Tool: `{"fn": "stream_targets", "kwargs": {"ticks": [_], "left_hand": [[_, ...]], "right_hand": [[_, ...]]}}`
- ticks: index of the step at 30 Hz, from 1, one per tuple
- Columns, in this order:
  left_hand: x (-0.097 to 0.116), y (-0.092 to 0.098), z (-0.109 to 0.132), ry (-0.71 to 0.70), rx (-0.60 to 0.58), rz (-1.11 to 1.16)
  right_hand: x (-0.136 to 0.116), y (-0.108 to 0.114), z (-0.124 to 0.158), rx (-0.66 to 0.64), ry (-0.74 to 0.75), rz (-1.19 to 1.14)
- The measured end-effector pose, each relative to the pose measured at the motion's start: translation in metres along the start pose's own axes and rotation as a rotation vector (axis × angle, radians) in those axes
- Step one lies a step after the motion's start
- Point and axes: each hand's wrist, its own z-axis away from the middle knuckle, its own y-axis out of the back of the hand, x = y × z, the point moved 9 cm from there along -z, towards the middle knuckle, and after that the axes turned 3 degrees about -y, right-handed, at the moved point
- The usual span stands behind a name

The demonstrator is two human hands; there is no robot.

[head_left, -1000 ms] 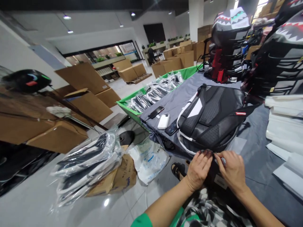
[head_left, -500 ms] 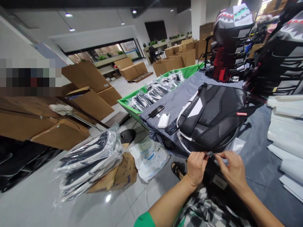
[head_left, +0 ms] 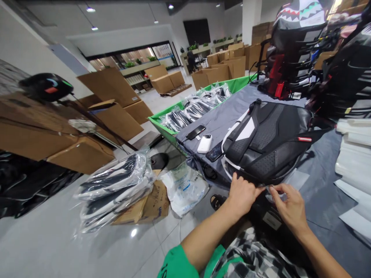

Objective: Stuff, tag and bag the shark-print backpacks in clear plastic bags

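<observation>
I see the black backpack [head_left: 269, 135] lying with its straps up on the gray tabletop [head_left: 223, 110], right by the near edge. My left hand [head_left: 242, 196] is curled and my right hand [head_left: 290, 208] has its thumb and finger close together, both by the bag's near side, but I cannot tell if either grip holds anything. A white gadget [head_left: 205, 144] sits by the tabletop's near left corner, between two dark phones [head_left: 214, 153].
</observation>
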Motion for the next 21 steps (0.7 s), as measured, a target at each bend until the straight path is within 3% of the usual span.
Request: {"fn": "stream_targets", "kwargs": {"ticks": [2, 4, 6, 8, 10, 13, 16, 21], "left_hand": [[0.009, 0.013, 0.019, 0.020, 0.106, 0.088], [0.014, 0.008, 0.040, 0.061, 0.154, 0.339], [0.010, -0.015, 0.055, 0.208, 0.162, 0.681], [0.000, -0.050, 0.060, 0.432, 0.185, 1.028], [-0.005, -0.084, 0.053, 0.602, 0.260, 1.387], [-0.003, -0.117, 0.033, 0.722, 0.420, 1.842], [0.003, -0.129, 0.024, 0.746, 0.453, 2.004], [0.009, -0.124, 0.026, 0.685, 0.373, 2.001]], "right_hand": [[0.005, 0.000, -0.001, -0.021, -0.043, -0.021], [0.009, 0.000, -0.002, -0.041, -0.090, -0.038], [0.012, 0.000, -0.002, -0.067, -0.137, -0.045], [0.015, -0.001, -0.003, -0.106, -0.181, -0.054], [0.017, -0.003, -0.005, -0.151, -0.228, -0.075], [0.021, -0.004, -0.006, -0.227, -0.287, -0.106], [0.025, -0.007, -0.009, -0.322, -0.309, -0.132], [0.025, -0.013, -0.016, -0.413, -0.193, -0.037]]}}
